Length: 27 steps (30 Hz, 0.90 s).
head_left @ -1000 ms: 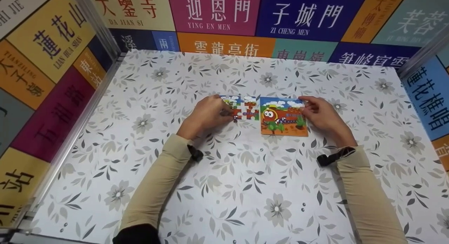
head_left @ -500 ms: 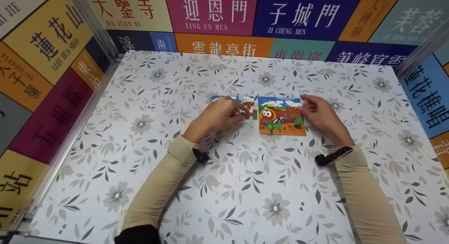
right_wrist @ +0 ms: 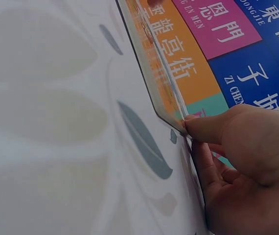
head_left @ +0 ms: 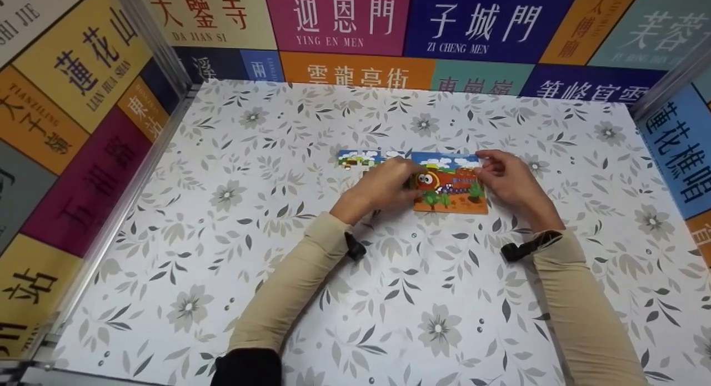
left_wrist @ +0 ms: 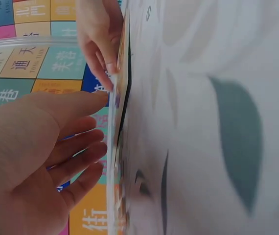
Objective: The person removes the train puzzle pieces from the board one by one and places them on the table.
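A square picture card (head_left: 451,200) printed with a cartoon train lies on the patterned table cover. My right hand (head_left: 508,180) pinches its right side near the far corner; in the right wrist view the thumb (right_wrist: 213,127) and forefinger meet at the card's corner (right_wrist: 166,115). My left hand (head_left: 383,186) reaches to the card's left edge, its fingertips overlapping the train's face. In the left wrist view the left hand (left_wrist: 46,152) has loosely bent, spread fingers with nothing between them. Beneath and behind it, jigsaw pieces (head_left: 358,157) with sky and clouds are partly hidden.
The table (head_left: 439,286) has a white cover printed with grey leaves and flowers. Colourful panels (head_left: 344,19) with Chinese lettering stand along its back and sides. A small black camera (head_left: 516,252) is strapped on each wrist.
My left hand has moved right, off the jigsaw pieces to the picture card's left edge, uncovering the pieces' far left part. The right hand keeps its grip on the card.
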### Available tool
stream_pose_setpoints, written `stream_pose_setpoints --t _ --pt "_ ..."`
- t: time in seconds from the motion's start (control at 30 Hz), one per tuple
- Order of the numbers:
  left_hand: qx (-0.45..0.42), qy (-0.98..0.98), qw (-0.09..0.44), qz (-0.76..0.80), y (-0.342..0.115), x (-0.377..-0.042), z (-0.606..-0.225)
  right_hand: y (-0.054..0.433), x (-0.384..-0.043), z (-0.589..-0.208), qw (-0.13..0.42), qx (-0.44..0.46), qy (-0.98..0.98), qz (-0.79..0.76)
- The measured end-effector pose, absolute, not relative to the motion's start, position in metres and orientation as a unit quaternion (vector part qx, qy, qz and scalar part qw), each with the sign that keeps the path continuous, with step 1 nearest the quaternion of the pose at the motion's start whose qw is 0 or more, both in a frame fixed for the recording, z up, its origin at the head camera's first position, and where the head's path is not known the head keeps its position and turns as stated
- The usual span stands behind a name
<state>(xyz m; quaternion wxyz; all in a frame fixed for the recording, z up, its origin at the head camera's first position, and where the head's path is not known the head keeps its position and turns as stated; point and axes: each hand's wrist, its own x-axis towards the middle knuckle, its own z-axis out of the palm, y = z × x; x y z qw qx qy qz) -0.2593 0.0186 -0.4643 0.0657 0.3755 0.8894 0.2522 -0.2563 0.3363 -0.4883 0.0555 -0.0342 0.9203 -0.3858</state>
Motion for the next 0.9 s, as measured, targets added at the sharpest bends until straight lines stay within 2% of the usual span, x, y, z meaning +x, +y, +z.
stream_pose_setpoints --t 0.2,0.9 --pt "0.353 0.899 0.074 0.249 0.031 -0.261 -0.466 0.336 -0.256 -0.49 0.042 -0.046 0.922 -0.381" --pt "0.346 0.908 0.035 0.236 0.036 -0.261 -0.471 0.336 -0.255 -0.488 0.048 -0.039 0.92 -0.388"
